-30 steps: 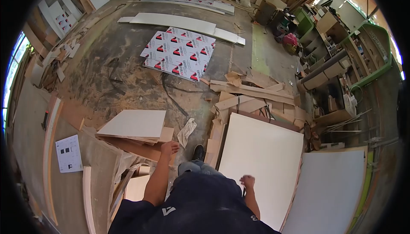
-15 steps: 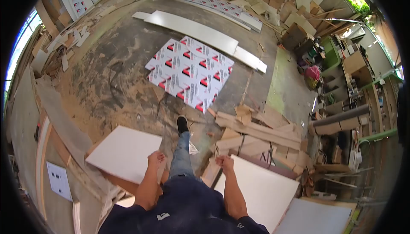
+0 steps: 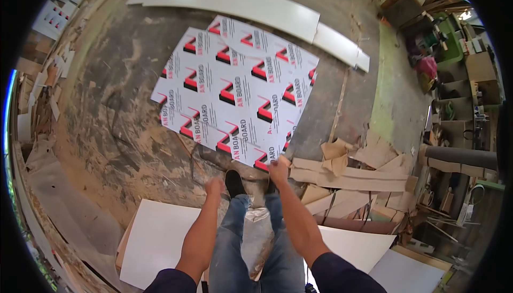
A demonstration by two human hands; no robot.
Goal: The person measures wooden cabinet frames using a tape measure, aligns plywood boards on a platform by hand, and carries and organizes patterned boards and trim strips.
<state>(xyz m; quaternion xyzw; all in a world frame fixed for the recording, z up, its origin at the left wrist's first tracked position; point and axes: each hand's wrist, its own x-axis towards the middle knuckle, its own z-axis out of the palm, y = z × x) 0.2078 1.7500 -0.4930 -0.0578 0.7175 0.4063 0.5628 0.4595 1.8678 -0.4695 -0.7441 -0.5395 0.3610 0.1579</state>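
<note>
Several white boards (image 3: 231, 87) printed with red and black "AN BOARD" logos lie stacked and slightly askew on the floor in front of my feet. My right hand (image 3: 278, 173) is at their near corner; its fingers are blurred, and whether they touch the board I cannot tell. To the left, my left hand (image 3: 215, 187) hangs over the floor, short of the boards' near edge, with its fingers hard to make out. Below my left forearm is a plain white panel (image 3: 157, 239). Another white panel (image 3: 355, 247) lies beyond my right forearm.
Long white strips (image 3: 235, 4) lie behind the printed boards. Cardboard and wood scraps (image 3: 358, 183) are heaped to the right, near shelves (image 3: 454, 92) with a green bin (image 3: 451, 41). A grey sheet (image 3: 72, 205) lies at the left. Sawdust covers part of the floor.
I have stepped forward, and the printed boards now look closer and larger. Both hands have moved forward, the right one up to the boards' near corner.
</note>
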